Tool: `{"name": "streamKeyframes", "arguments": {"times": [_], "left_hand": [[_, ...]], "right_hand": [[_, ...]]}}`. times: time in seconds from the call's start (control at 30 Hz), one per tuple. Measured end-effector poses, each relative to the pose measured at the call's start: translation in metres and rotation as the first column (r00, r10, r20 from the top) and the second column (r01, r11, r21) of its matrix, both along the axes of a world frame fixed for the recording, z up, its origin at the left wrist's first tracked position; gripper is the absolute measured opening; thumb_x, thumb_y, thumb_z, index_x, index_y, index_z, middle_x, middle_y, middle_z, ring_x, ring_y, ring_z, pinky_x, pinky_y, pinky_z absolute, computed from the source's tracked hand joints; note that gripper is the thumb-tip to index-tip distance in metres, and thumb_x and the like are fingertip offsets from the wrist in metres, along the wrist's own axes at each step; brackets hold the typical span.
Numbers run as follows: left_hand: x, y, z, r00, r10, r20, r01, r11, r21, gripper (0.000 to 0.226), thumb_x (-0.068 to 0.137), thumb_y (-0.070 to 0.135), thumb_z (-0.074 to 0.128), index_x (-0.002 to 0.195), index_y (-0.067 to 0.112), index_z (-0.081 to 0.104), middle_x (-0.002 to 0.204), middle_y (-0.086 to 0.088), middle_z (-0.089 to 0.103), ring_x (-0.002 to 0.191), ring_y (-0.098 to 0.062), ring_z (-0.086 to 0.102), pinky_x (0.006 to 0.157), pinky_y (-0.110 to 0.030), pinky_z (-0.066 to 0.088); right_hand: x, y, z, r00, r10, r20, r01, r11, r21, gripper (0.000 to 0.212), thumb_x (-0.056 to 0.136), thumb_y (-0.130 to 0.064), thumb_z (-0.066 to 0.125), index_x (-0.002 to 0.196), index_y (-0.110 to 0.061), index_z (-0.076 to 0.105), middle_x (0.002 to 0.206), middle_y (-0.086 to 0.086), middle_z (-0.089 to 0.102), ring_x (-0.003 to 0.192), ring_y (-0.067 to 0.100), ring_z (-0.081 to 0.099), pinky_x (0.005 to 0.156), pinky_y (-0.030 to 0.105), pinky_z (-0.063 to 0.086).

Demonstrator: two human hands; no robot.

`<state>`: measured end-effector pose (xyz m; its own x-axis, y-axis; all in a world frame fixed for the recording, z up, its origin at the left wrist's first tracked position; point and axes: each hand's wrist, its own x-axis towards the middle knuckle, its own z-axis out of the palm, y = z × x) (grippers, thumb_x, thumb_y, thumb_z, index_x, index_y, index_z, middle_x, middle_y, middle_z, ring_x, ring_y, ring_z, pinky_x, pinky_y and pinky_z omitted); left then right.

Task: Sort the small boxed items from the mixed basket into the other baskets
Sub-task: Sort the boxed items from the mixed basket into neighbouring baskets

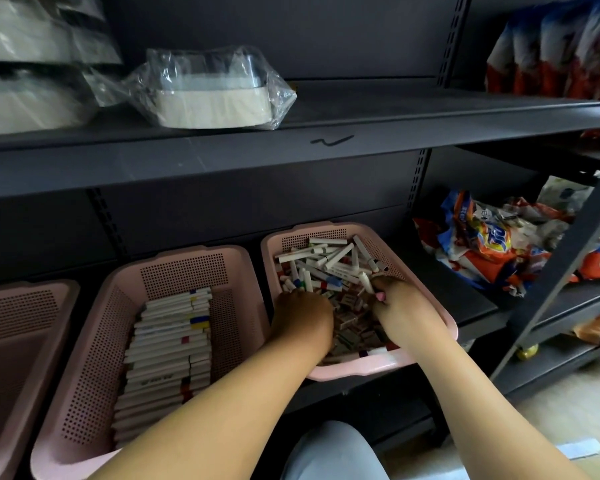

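Note:
The mixed pink basket (444, 315) sits on the low shelf at centre right, filled with loose long white boxes (329, 258) at the back and small brownish boxes (352, 318) at the front. Both my hands are inside it. My left hand (300, 308) reaches down among the white boxes with its fingers hidden in the pile. My right hand (390, 294) digs into the pile on the right, fingers buried among the boxes. The middle pink basket (94, 358) holds neat rows of long white boxes (168, 344). A third pink basket (21, 317) stands at far left.
A dark metal shelf board (291, 147) runs just above the baskets. Plastic-wrapped containers (208, 90) lie on it. Orange and blue snack bags (489, 244) are piled to the right, behind a slanted shelf post (561, 268). My knee (329, 452) is below the basket.

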<state>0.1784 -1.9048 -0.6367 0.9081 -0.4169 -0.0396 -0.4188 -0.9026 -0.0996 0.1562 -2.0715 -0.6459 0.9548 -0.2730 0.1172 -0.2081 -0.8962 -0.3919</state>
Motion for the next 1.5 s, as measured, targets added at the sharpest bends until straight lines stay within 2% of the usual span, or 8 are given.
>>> {"name": "streamKeyframes", "arguments": {"times": [0.17,0.3,0.57,0.77,0.87,1.17,1.3,1.5], "left_hand": [[0.000,-0.001,0.002,1.000,-0.005,-0.014,0.004,0.999,-0.046,0.028,0.101,0.010,0.057,0.129,0.007,0.064,0.128,-0.017,0.063,0.120,-0.035,0.059,0.103,-0.041,0.050],[0.006,0.006,-0.001,0.992,-0.100,-0.074,0.077,0.960,-0.271,0.024,0.100,0.010,0.054,0.114,0.016,0.073,0.114,-0.009,0.068,0.110,-0.029,0.064,0.098,-0.040,0.054],[0.028,-0.005,-0.003,0.991,-0.136,0.015,0.136,0.990,0.024,0.047,0.098,0.022,0.069,0.142,0.010,0.059,0.145,-0.014,0.051,0.139,-0.036,0.044,0.117,-0.045,0.038],[0.042,0.011,0.003,0.926,-0.347,0.151,0.379,0.845,-0.377,0.023,0.102,0.039,0.056,0.109,0.027,0.075,0.107,0.004,0.071,0.105,-0.022,0.065,0.081,-0.031,0.045],[0.042,0.025,0.022,0.915,-0.370,0.163,0.402,0.786,-0.469,0.022,0.102,0.039,0.061,0.114,0.028,0.075,0.108,0.006,0.074,0.100,-0.015,0.065,0.077,-0.029,0.045],[0.084,0.174,0.028,0.992,-0.104,0.074,0.125,0.912,-0.392,0.013,0.094,0.038,0.073,0.105,0.035,0.078,0.099,0.013,0.075,0.092,-0.011,0.068,0.081,-0.032,0.054],[0.097,0.230,0.017,1.000,-0.001,0.026,0.009,0.955,-0.295,0.013,0.097,0.040,0.070,0.101,0.034,0.081,0.098,0.014,0.076,0.091,-0.007,0.067,0.082,-0.029,0.053],[0.122,0.246,0.000,0.996,0.077,-0.052,-0.086,0.975,-0.203,0.018,0.099,0.040,0.065,0.106,0.034,0.080,0.104,0.013,0.074,0.093,-0.009,0.065,0.080,-0.024,0.051]], "right_hand": [[0.002,0.000,0.001,0.999,-0.042,-0.018,0.042,0.999,0.015,0.016,0.098,-0.038,0.056,0.113,-0.044,0.056,0.077,-0.016,0.052,0.068,0.002,0.055,0.057,0.020,0.042],[0.001,0.001,0.003,0.997,-0.061,-0.037,0.064,0.994,0.091,0.002,0.099,-0.037,0.054,0.100,-0.035,0.054,0.078,-0.013,0.055,0.069,0.007,0.056,0.067,0.027,0.051],[-0.006,0.004,0.010,0.997,-0.078,-0.025,0.080,0.994,0.071,0.017,0.101,-0.036,0.053,0.114,-0.028,0.061,0.073,-0.014,0.049,0.065,0.005,0.052,0.067,0.024,0.048],[-0.012,0.001,0.016,0.998,-0.061,0.031,0.053,0.977,0.207,0.019,0.100,-0.032,0.053,0.117,-0.033,0.064,0.081,-0.013,0.061,0.073,0.007,0.061,0.069,0.027,0.054],[-0.010,-0.001,0.016,0.997,-0.049,0.056,0.032,0.961,0.275,0.020,0.100,-0.032,0.053,0.115,-0.040,0.062,0.097,-0.011,0.069,0.080,0.007,0.064,0.071,0.026,0.053],[0.012,0.070,0.024,0.961,0.170,0.220,-0.234,0.921,0.311,0.024,0.098,-0.031,0.059,0.075,-0.037,0.056,0.073,-0.013,0.058,0.069,0.008,0.055,0.059,0.021,0.039],[0.027,0.108,0.032,0.935,0.270,0.232,-0.333,0.891,0.308,0.020,0.096,-0.021,0.058,0.085,-0.036,0.066,0.082,-0.012,0.067,0.078,0.005,0.061,0.070,0.025,0.048],[0.041,0.134,0.036,0.920,0.340,0.194,-0.381,0.890,0.249,0.030,0.097,-0.028,0.057,0.071,-0.043,0.054,0.071,-0.008,0.063,0.070,0.009,0.062,0.063,0.030,0.047]]}}
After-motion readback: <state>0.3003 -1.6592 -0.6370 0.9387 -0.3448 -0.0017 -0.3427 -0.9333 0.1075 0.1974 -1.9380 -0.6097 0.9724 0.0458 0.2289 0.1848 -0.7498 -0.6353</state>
